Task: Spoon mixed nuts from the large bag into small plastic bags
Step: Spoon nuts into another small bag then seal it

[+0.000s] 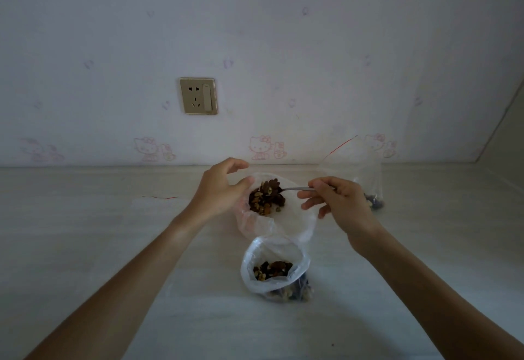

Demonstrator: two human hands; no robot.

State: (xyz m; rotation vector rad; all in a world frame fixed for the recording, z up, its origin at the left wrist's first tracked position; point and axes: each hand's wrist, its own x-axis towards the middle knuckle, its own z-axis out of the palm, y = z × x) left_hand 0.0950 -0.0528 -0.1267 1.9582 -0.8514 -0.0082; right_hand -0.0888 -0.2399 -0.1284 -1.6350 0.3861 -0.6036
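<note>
Nearest the camera, below both hands, one small plastic bag (273, 267) stands open on the pale tabletop (85, 232), partly filled with mixed nuts. Just beyond it, between the hands, sits the large bag (272, 218), its mouth open and a heap of nuts (266, 199) inside. The left hand (224, 189) curls at the bag's left rim, thumb and fingers bent around the plastic edge. The right hand (337, 203) pinches the handle of one metal spoon (295, 188) between thumb and forefinger, its other fingers loosely spread; the bowl reaches left into the nuts. Behind the right hand, a second small zip bag (365, 178) with a red seal line stands holding a few nuts at its bottom. Left of the left hand, another red-lined clear bag (158, 203) lies flat. On the wall beyond, one gold socket plate (198, 96) sits above cartoon cat prints (261, 147); no writing is readable.
</note>
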